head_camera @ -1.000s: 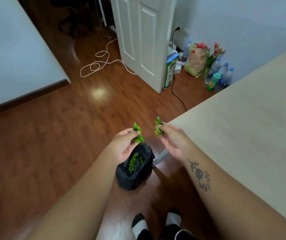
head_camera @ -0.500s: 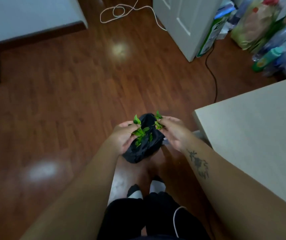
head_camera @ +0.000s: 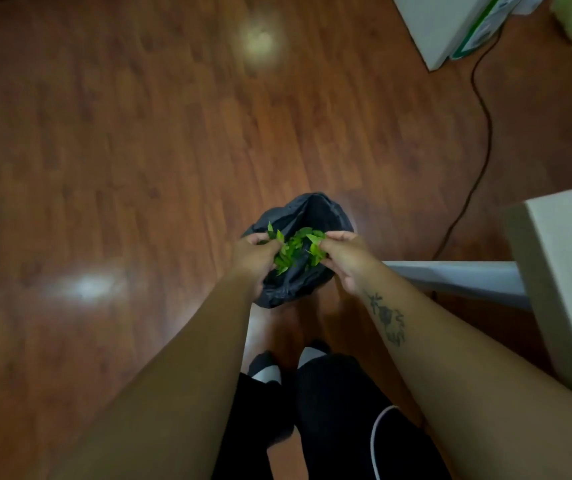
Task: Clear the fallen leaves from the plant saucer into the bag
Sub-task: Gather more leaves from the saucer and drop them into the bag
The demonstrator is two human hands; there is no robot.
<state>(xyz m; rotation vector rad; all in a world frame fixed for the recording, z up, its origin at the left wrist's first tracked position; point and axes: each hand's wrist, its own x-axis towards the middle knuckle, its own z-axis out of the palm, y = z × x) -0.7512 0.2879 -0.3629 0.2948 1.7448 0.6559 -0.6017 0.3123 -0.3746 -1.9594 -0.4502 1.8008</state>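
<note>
both hands pinch green leaves (head_camera: pixel 293 249) over the open black bag (head_camera: pixel 303 216): the left hand (head_camera: pixel 255 254) grips a tuft, the right hand (head_camera: pixel 345 256) another. the bag sits on the wooden floor (head_camera: pixel 139 168), left of a pale table (head_camera: pixel 568 258).

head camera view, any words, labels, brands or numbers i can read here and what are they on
None can be read.
Green and white carton by the door, top right: print is there, too blurred to read.
Tattoo on the right forearm: a dark design, no letters that can be made out.
Black bag, green leaves, floor and table: no text visible.
</note>
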